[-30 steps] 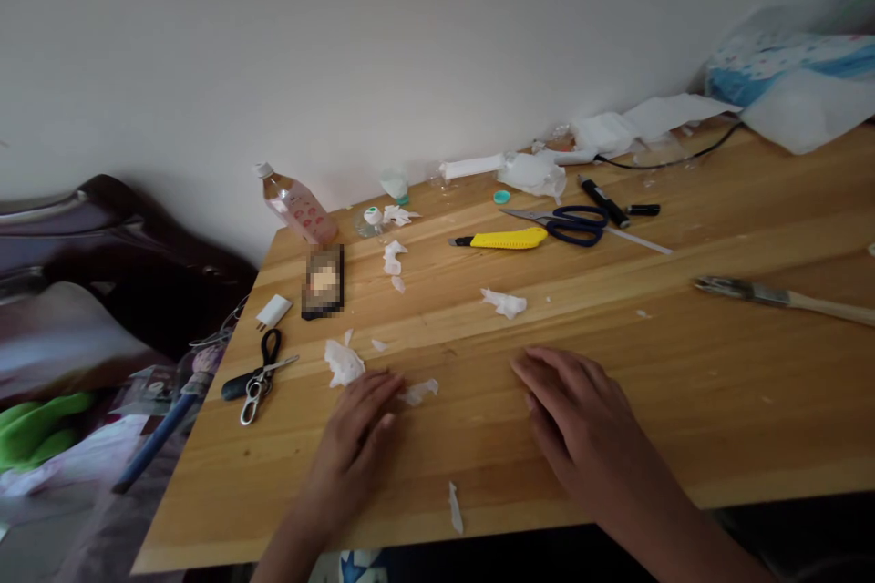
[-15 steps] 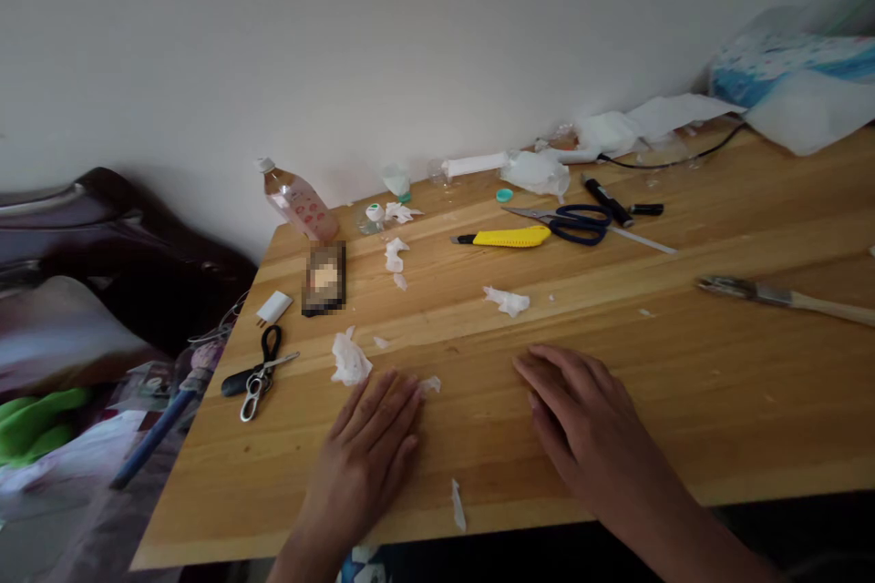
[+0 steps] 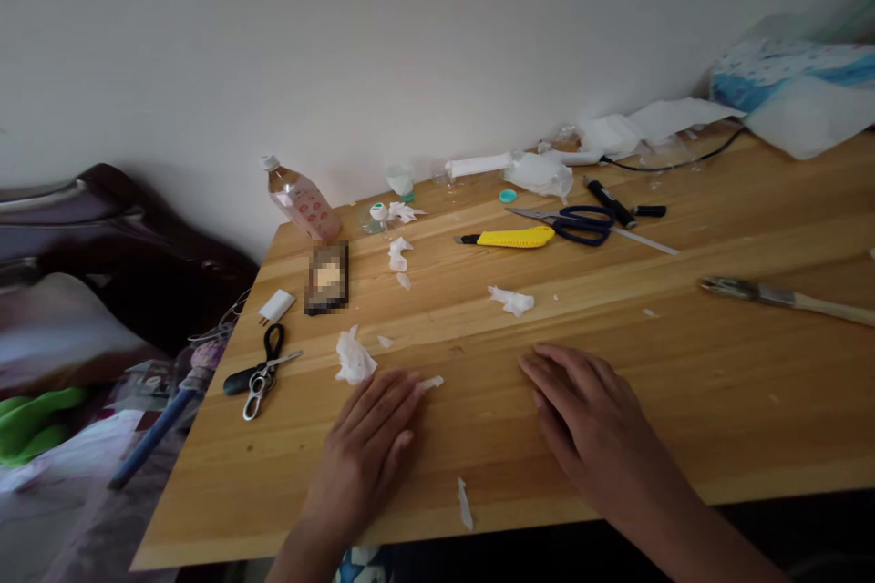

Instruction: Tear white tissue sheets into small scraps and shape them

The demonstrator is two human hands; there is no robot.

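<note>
My left hand (image 3: 373,442) lies palm down on the wooden table (image 3: 492,437), fingers stretched out and holding nothing. Its fingertips are by a crumpled white tissue (image 3: 355,356) and a small torn tissue scrap (image 3: 432,383). To the right, my right hand (image 3: 584,410) rests on the wood with fingers slightly bent and apart, nothing in it. Beyond it lies another tissue piece (image 3: 512,300). Between the hands, near the front edge, is a thin white strip (image 3: 465,505).
A yellow box cutter (image 3: 514,238), dark-handled scissors (image 3: 581,223), and a black marker (image 3: 611,201) lie farther back. A brush (image 3: 772,293) is at right. Keys (image 3: 258,383), a white charger (image 3: 277,305), a pixelated dark object (image 3: 326,278) and a bottle (image 3: 304,203) stand left.
The view has shifted very slightly, so things sit a little farther right. Both hands stay resting on the table; the small scrap by my left fingertips appears slightly flatter.
</note>
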